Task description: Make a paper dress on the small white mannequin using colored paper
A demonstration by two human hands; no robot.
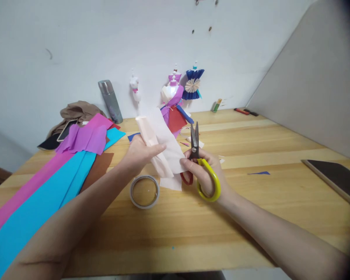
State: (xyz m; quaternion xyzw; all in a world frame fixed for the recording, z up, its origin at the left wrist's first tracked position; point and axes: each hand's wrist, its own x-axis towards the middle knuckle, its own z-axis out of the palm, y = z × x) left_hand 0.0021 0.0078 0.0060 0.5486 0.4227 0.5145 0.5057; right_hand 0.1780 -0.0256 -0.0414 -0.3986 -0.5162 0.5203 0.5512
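Note:
My left hand point(140, 153) is closed on a folded strip of pale pink paper point(163, 146), holding it up above the wooden table point(251, 210). My right hand point(205, 171) grips yellow-handled scissors point(202, 163) with the blades pointing up and shut. Its fingertips also pinch the right edge of the pink paper. A roll of clear tape point(144, 191) lies flat on the table just below my hands.
Long sheets of blue, pink and purple paper point(46, 194) lie at the left, with a brown cloth and a phone behind. A metal flask point(111, 101) and small dress-form figures in paper dresses point(175, 105) stand by the wall. A dark tablet point(338, 179) lies at the right.

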